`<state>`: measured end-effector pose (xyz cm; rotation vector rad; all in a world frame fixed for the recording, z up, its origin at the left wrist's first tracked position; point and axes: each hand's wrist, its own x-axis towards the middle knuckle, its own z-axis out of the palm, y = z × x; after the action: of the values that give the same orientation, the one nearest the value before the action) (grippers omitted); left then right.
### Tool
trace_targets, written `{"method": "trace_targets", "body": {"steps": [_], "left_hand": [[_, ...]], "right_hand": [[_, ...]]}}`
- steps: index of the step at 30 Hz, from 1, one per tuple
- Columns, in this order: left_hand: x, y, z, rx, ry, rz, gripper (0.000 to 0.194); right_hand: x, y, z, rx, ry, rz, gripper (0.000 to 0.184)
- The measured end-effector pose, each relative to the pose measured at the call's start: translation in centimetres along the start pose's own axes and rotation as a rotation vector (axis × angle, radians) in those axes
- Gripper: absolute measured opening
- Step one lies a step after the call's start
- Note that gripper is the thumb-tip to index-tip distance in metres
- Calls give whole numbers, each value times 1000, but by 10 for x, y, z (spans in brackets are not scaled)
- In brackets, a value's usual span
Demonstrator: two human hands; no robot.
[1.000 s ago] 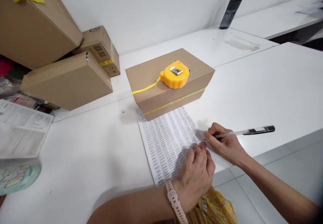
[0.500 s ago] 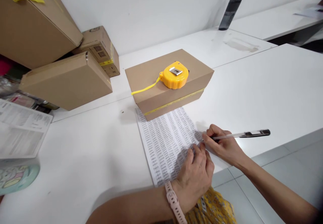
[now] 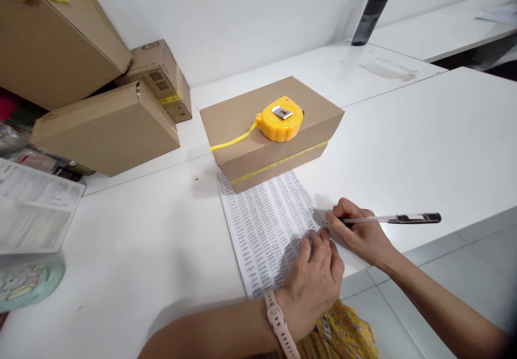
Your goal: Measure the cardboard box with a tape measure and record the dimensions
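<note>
My right hand (image 3: 359,235) pinches a pen (image 3: 383,219) with a clear barrel and black ends, its tip at the right part of a paper sheet (image 3: 258,229). Columns of small handwriting cover the sheet. On its lower right part lies my left hand (image 3: 317,273), open and palm down, fingertips close to the right hand; a pink watch strap is round the wrist. A cardboard box (image 3: 242,105) with yellow tape overlaps the sheet's far edge. On top of the box rests a yellow tape measure (image 3: 281,122) with a metal clip and a yellow strap.
Several cardboard boxes (image 3: 105,127) are stacked at the left by the wall. Below them are a printed paper (image 3: 36,208) and a pale green patterned item (image 3: 30,289). A dark bottle (image 3: 374,11) stands at the back right. The white table (image 3: 424,149) ends at its near right edge.
The pen's rear end has swung slightly to the right and its tip has shifted a little. My left hand stays on the paper. Box and tape measure are unmoved.
</note>
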<state>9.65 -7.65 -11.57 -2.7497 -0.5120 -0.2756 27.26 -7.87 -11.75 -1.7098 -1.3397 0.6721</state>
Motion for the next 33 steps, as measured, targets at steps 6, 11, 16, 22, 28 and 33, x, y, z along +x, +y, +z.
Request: {"method": "trace_targets", "body": {"steps": [6,11,16,22,28,33], "left_hand": [[0,0,1,-3,5,0,38],[0,0,1,5,16,-5,37],[0,0,2,3,26,-9,36],[0,-1,2,-8,23,-8,35],[0,0,1,-20,17,-12,35],[0,0,1,-14,38,-17,35]], "right_hand": [[2,0,0,35,-19,-11,34],[2,3,0,29,-21,12,33],[0,5,0,16,23,14,34],[1,6,1,13,16,7,34],[1,7,1,47,2,-2,31],[0,7,1,50,28,5,30]]}}
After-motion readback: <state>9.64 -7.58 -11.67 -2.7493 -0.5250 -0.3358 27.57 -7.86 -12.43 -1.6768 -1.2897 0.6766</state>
